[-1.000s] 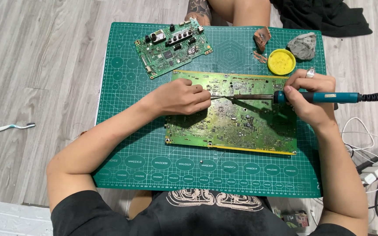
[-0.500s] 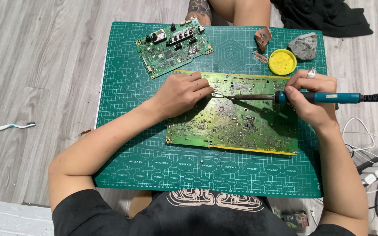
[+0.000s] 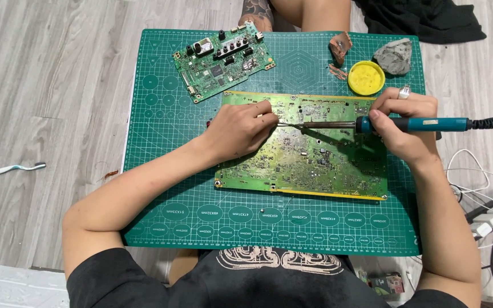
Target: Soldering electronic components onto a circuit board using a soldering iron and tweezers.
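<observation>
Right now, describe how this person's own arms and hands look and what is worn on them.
Both arms are bare to the shoulder, coming out of a black short-sleeved T-shirt with a pale print on the chest. The right hand wears a silver ring on one finger. The left hand shows no ring, glove or watch.

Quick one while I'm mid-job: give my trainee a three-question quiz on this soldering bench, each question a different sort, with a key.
1. True or false: the right hand holds the teal-handled soldering iron with its tip over the large green circuit board.
2. Which sits nearest the yellow round tin? A) white toothbrush B) grey lump C) small circuit board
3. Fill in: the left hand rests on the large board's upper ____ part.

Key: 1 true; 2 B; 3 left.
</observation>
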